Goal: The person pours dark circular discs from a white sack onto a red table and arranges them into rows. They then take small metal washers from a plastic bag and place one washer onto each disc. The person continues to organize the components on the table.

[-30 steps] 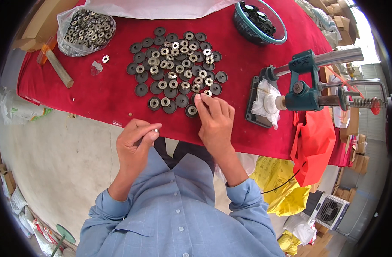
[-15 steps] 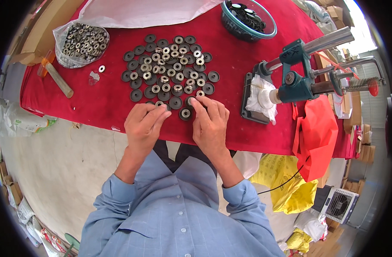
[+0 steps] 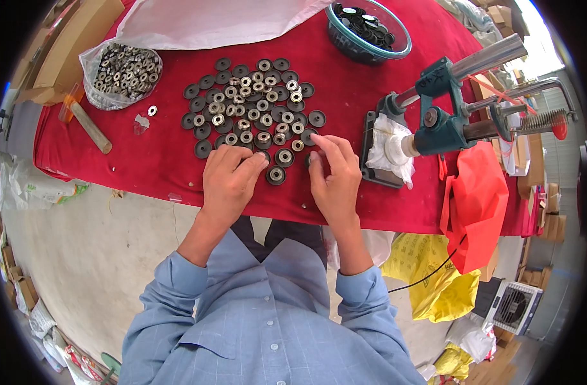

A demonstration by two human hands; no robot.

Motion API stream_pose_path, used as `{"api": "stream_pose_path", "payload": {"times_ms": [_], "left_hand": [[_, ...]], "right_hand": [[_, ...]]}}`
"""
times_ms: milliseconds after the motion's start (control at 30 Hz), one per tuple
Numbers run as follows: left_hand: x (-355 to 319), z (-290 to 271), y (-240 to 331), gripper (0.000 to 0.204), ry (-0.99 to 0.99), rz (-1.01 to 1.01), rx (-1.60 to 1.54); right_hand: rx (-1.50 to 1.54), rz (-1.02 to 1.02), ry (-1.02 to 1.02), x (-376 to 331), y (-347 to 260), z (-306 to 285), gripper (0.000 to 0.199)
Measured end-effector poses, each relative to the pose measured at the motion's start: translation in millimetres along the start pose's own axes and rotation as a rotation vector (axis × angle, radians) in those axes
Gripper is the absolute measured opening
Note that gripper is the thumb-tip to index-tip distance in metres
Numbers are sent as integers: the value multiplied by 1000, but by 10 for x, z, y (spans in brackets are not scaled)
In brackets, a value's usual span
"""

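Observation:
On the red cloth, many black flanged discs (image 3: 317, 118) lie in a cluster, several with steel ring bearings (image 3: 297, 145) on them. At its near edge, my left hand (image 3: 232, 176) is closed, thumb and forefinger pinching the edge of a black disc (image 3: 266, 155) mostly hidden by the fingers. My right hand (image 3: 335, 176) is just right of the cluster, thumb and forefinger apart. Its forefinger reaches the edge of one black disc (image 3: 308, 136); a small dark edge shows beside the thumb. Between my hands sit two discs with bearings seated in them (image 3: 276, 174).
A clear bag of bearings (image 3: 125, 74) and a wooden-handled tool (image 3: 90, 127) are at left. At the back is a bowl of black discs (image 3: 369, 35). A green hand press (image 3: 441, 119) stands right, beside a red bag (image 3: 476, 205). White sheeting (image 3: 223, 22) covers the back edge.
My right hand has moved right, away from a disc with a bearing, and its fingers have spread. My left hand has shifted slightly right along the near edge of the cluster.

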State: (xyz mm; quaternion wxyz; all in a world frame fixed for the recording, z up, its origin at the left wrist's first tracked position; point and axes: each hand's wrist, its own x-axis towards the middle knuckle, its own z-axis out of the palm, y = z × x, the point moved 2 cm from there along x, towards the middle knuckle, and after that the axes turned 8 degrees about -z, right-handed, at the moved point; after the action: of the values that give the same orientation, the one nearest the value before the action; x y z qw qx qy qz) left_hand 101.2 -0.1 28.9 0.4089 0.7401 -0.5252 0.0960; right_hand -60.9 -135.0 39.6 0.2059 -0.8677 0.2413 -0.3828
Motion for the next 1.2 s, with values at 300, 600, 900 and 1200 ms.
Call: {"api": "stream_pose_path", "payload": {"times_ms": [300, 600, 900, 1200], "left_hand": [[-9, 1, -15, 25, -71, -8, -1], [-36, -74, 42, 29, -118, 61, 80], [-120, -26, -15, 27, -62, 131, 74], [-68, -45, 40, 27, -104, 171, 172]], "right_hand": [[-161, -113, -235, 153, 24, 109, 30], [-242, -154, -201, 181, -2, 118, 28], [16, 89, -24, 271, 231, -59, 33], [-116, -124, -102, 297, 238, 65, 25]]}}
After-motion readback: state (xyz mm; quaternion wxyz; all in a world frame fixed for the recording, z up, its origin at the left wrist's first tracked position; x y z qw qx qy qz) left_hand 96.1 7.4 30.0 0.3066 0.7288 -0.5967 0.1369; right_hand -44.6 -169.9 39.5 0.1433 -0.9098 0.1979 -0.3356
